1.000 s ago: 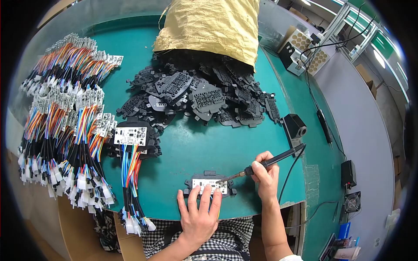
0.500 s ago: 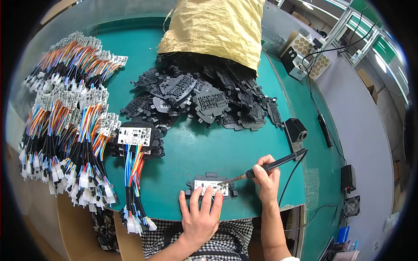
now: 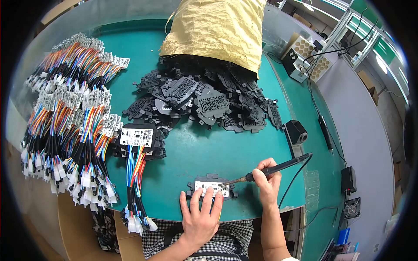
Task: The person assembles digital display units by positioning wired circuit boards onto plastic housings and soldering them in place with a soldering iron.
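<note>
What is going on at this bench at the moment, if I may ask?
A person's left hand has its fingers on a white circuit board, which lies on a black plastic piece. The right hand holds a soldering iron, its tip at the board. Wired boards are heaped to the left; more black pieces lie at the mouth of a yellow sack.

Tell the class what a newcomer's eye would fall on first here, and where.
Probably the yellow woven sack at the far side, black plastic parts heaped at its mouth, or the wired circuit boards massed at left. In front, the right hand holds a soldering iron to a white circuit board under the left hand.
</note>
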### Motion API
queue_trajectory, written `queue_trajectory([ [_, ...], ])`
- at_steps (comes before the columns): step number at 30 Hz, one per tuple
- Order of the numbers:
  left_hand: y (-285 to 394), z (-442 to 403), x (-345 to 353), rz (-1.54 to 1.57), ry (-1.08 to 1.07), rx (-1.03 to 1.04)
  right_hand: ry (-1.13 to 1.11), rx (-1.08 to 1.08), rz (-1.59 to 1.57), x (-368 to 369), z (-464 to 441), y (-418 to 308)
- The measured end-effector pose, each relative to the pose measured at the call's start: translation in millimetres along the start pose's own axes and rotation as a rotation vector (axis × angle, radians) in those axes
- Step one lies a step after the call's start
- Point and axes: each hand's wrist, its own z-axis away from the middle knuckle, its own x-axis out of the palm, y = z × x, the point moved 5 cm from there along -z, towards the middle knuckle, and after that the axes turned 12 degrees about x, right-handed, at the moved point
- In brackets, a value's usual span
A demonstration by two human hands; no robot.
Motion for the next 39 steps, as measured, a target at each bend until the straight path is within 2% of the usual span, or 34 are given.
queue_trajectory([
  [14, -0.3, 1.3, 3.8, -0.024, 0.014, 0.024, 0.003, -0.033, -0.129, -1.3, 1.4, -2.9],
  [24, 0.8, 1.8, 1.2, -0.076, 0.006, -0.001, -0.090, 0.036, -0.046, 40.4, 1.0, -5.0],
  [39, 0.3, 2.8, 2.0, -0.086, 0.017, -0.012, -0.095, 0.051, 0.001, 47.8, 0.9, 1.0],
])
